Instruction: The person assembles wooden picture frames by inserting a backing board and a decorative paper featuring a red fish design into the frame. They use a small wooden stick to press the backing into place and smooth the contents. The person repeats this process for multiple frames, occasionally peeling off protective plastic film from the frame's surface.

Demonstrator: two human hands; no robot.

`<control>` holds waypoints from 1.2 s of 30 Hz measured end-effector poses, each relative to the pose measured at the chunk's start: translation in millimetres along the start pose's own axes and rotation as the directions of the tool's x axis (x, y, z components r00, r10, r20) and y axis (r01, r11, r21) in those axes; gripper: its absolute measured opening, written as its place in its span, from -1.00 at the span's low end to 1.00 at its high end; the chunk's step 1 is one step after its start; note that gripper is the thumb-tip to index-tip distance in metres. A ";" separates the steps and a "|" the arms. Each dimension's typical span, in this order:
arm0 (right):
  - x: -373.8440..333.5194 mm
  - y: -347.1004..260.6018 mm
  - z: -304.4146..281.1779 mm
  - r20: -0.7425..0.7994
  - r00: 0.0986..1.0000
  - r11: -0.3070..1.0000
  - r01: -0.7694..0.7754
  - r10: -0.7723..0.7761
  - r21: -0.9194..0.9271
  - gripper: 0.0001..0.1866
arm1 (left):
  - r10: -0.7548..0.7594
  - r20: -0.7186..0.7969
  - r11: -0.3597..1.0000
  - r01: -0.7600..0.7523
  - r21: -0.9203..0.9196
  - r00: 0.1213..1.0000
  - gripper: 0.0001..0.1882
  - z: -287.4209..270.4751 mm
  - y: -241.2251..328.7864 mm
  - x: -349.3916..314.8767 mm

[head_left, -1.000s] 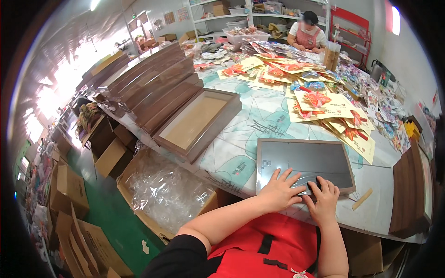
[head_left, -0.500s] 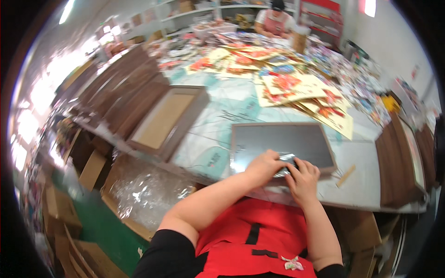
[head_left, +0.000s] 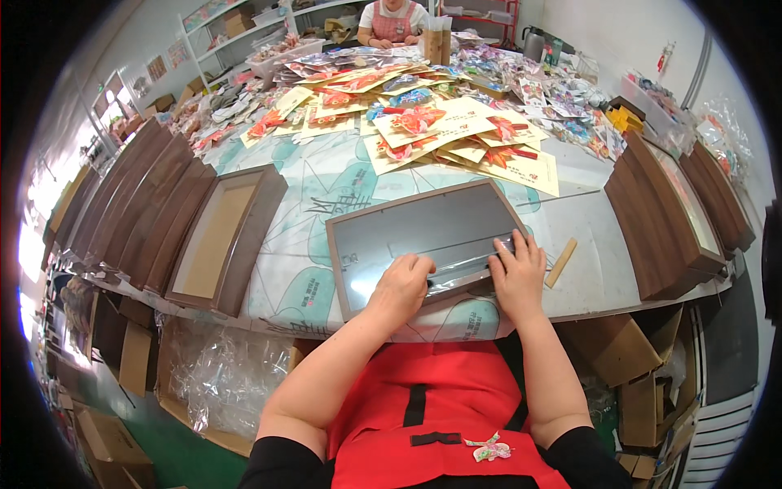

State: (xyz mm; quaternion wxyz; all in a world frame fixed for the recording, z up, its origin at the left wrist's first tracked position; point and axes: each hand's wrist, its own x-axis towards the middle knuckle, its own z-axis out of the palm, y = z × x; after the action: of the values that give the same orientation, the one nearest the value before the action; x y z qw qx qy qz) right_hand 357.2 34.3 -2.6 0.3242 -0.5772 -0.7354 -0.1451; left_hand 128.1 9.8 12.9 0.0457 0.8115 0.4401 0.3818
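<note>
In front of me lies a shallow brown box frame [head_left: 399,213] with a dark, glossy face, turned slightly on the table. Clear plastic film [head_left: 460,273] is bunched and shining along its near side. My left hand [head_left: 401,287] is closed in a pinch on this film near the lower edge; its fingertips are partly hidden. My right hand [head_left: 519,273] rests with fingers spread on the film and the frame's near right corner. Just right of that hand, a small flat yellowish stick [head_left: 561,262] lies on the table.
Brown box frames [head_left: 134,208] stand in a row at left, with more frames [head_left: 664,220] at right. Cream cards with red decorations [head_left: 456,130] pile up beyond. A person [head_left: 395,23] sits across the table. Below left, a carton [head_left: 232,383] holds crumpled clear plastic.
My hands have moved apart along the frame's near side, and the film now stretches between them. The frame has turned slightly. My view has shifted, too.
</note>
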 end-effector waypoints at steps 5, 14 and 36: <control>-0.1 8.8 5.1 0.015 0.997 0.987 -0.080 0.079 0.138 -0.70 | -0.023 0.091 1.000 0.021 0.020 0.996 -0.72 -6.1 12.9 3.0; 24.4 22.8 -6.6 0.066 0.998 0.996 0.013 -0.019 0.086 -0.83 | -0.065 0.206 0.997 0.056 0.050 0.976 -0.83 9.4 0.2 21.4; 50.3 41.2 11.7 0.086 0.977 0.958 -0.208 0.195 0.198 -0.69 | -0.228 0.154 0.957 0.192 0.220 0.961 -0.84 24.7 18.0 39.2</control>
State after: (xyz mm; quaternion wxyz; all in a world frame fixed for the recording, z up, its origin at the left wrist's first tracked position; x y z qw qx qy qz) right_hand 386.2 91.1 14.5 0.3707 -0.6169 -0.6941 -0.0155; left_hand 169.2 34.7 25.6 0.0422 0.7911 0.5547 0.2543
